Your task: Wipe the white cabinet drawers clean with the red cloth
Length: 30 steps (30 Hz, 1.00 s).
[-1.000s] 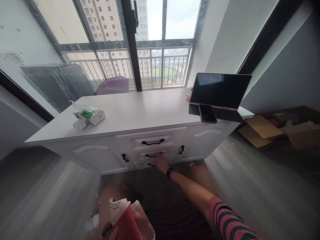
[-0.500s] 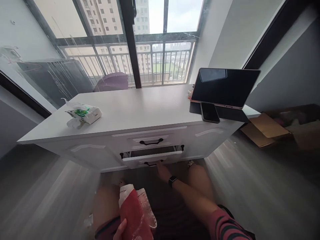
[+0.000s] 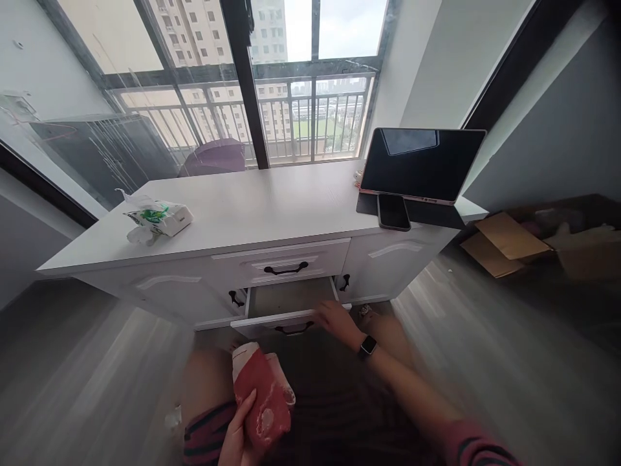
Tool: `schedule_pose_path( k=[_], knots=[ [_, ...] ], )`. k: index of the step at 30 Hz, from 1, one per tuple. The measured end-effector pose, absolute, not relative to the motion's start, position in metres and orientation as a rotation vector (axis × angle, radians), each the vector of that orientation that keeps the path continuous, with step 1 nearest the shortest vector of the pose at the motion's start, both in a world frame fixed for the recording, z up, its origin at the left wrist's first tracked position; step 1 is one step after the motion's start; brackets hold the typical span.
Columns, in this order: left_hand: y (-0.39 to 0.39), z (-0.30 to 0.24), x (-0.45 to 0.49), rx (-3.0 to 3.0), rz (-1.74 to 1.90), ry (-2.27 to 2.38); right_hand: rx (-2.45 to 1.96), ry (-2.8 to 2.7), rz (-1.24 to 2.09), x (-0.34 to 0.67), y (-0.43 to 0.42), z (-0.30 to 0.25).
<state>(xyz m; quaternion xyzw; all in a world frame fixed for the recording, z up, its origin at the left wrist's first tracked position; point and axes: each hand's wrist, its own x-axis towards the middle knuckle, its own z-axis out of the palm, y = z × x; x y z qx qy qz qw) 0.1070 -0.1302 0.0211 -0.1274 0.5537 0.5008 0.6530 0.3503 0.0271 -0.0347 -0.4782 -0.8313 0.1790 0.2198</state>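
**Middle drawer out, right hand on its front edge**

White cabinet (image 3: 272,213) stands ahead of both hands. Its middle drawer (image 3: 288,299) is drawn out just beyond the right hand (image 3: 334,319) and looks empty. The fingers lie on the front's top edge, right of the black handle (image 3: 292,329). Blurred, so I cannot tell if they grip. Tablet (image 3: 420,165) sits up and right of that hand. Left hand (image 3: 237,433), low and near the body, is closed round a red cloth (image 3: 262,395) just short of the drawer front. Judgement: an off-centre hold may skew the drawer, so a straight, level pull nearer the handle suits better, with the cloth kept clear of the front.
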Motion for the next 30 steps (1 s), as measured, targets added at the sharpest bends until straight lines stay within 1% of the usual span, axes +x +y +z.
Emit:
schedule_pose_path(
  k=[8,15,21,25,28,30],
  knots=[
    [-0.129,0.017,0.113,-0.041,1.151,1.403,-1.484,-2.258,0.345,0.36,0.021,-0.056],
    [-0.119,0.035,0.118,0.259,1.188,1.438,-1.473,-2.409,0.155,0.351,0.013,-0.06],
    [-0.07,0.039,0.101,0.684,1.206,1.581,-1.335,-2.537,0.189,0.348,-0.01,-0.069],
    [-0.016,0.015,0.078,1.027,1.134,1.704,-1.268,-2.555,0.217,0.352,-0.02,-0.069],
    [0.023,-0.015,0.07,1.237,0.796,1.888,-1.245,-2.548,0.214,0.355,-0.02,-0.068],
    [0.043,-0.034,0.072,1.463,0.429,1.993,-1.241,-2.544,0.214,0.355,-0.02,-0.067]
  ],
)
